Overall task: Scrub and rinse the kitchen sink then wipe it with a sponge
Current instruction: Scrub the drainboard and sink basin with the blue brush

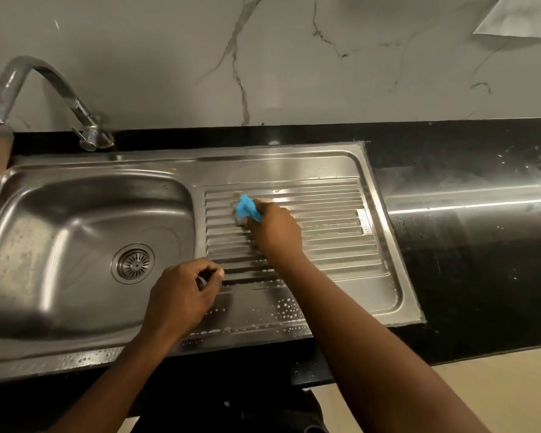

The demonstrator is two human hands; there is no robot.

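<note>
Sink (85,210): my R hand (277,234) grips blue sponge (246,208) on drainboard (331,228); L hand (181,296) curled, empty; faucet (49,84) back-left, suds (286,310) front.

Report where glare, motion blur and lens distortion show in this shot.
Head view: a bright glare streak crosses the black countertop right of the sink. The blue sponge gripped by the right hand looks slightly smeared by motion. Wide-angle distortion bows the counter's edges and the tap. The area below the counter's front edge is dark.
</note>
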